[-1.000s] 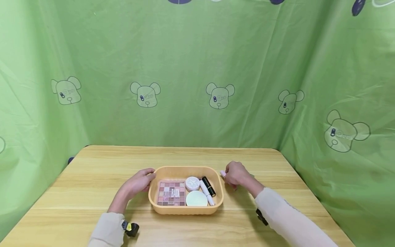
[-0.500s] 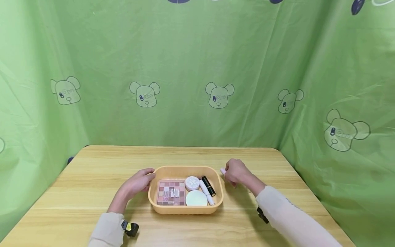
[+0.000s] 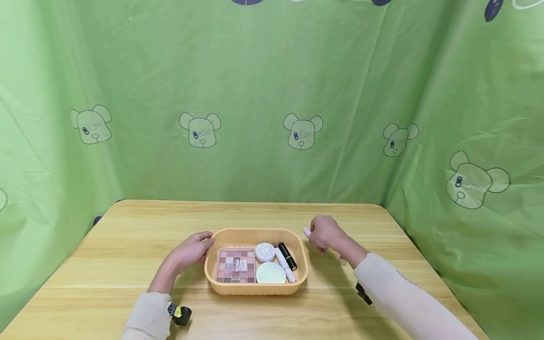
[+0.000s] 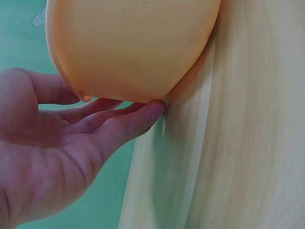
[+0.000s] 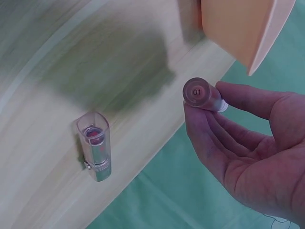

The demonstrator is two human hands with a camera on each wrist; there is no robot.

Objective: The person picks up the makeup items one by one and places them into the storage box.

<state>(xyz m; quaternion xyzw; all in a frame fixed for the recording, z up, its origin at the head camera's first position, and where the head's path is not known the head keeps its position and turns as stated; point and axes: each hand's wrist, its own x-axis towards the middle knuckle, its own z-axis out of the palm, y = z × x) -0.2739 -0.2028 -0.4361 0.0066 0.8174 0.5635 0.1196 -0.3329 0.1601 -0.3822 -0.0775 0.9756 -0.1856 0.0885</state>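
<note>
My right hand [image 3: 326, 233] pinches a small lip gloss tube [image 5: 202, 93] between thumb and fingers, just right of the orange basket [image 3: 256, 289]. Its round end, marked 01, faces the right wrist camera; its pale pink other end [image 3: 307, 231] shows in the head view. At the basket's left end, my left hand [image 3: 192, 250] rests with thumb by the rim and fingers extended along the outer wall. Inside lie an eyeshadow palette [image 3: 235, 267], a white embossed round case [image 3: 265, 252], a pale green round compact [image 3: 270, 273], a white tube [image 3: 284, 264] and a black tube [image 3: 287, 256].
A clear-capped lipstick [image 5: 96, 148] lies on the wooden table [image 3: 238, 318] beneath my right hand, mostly hidden by that arm in the head view. Green curtains [image 3: 255, 174] printed with bear heads hang behind and at both sides of the table.
My right hand has risen slightly away from the table with the lip gloss tube in its fingers. The left hand and the basket have stayed in place.
</note>
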